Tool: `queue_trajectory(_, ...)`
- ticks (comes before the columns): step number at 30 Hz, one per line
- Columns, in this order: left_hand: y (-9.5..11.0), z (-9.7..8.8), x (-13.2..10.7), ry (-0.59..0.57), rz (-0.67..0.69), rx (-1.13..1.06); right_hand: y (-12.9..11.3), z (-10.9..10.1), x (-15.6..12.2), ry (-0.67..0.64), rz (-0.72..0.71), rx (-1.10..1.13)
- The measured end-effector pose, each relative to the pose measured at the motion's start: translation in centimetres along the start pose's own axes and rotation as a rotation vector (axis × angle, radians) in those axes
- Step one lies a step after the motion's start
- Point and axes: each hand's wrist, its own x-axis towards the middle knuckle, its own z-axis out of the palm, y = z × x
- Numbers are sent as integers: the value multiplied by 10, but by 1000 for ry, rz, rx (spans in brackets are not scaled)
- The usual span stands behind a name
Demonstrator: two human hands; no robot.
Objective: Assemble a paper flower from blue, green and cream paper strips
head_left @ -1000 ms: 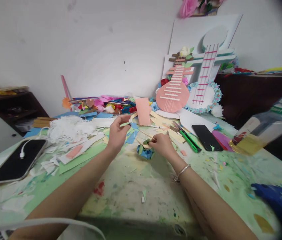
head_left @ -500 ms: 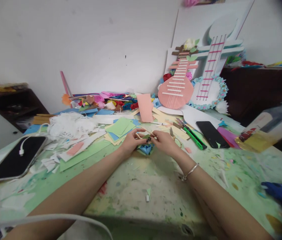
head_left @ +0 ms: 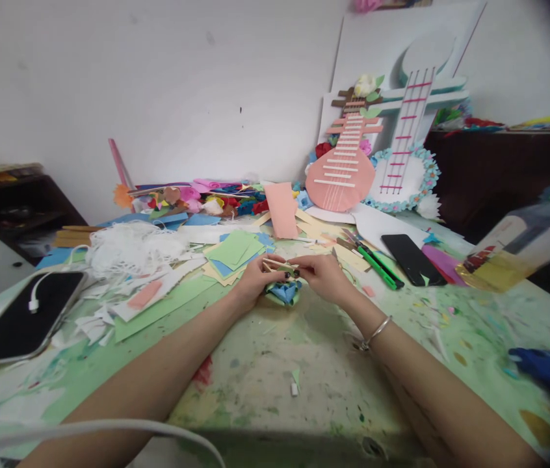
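Observation:
My left hand (head_left: 254,279) is at the middle of the table, its thumb and fingers closed around a small piece of green paper (head_left: 283,268). Opposite it, my right hand (head_left: 322,277) pinches a thin pale stick (head_left: 275,262) that lies across the green piece. The fingertips of both hands nearly meet, hiding part of what they hold. Just below them rests a folded blue and green paper flower (head_left: 283,294), apparently on the tabletop. Scissors, mostly covered, lie behind my right hand.
Green and cream paper sheets (head_left: 236,252) lie behind my left hand. A green utility knife (head_left: 377,265), a black phone (head_left: 409,260) and a tilted bottle (head_left: 519,250) stand to the right. Left are white string (head_left: 133,250) and another phone (head_left: 26,318). A white cable (head_left: 109,426) crosses the front.
The pale stick has swung from a steeper slant to nearly level between my hands. My right hand's fingers have straightened toward the left. The view has shifted slightly.

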Motion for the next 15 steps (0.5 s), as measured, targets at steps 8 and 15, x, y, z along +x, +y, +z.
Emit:
queue_trajectory(8,4,-6,1,-63,-93,-14,4,-1,0,-29,-138,45)
queue_trajectory(15,18,-18,2,-42,-219,80,-1,2,-2,-45,-218,-60)
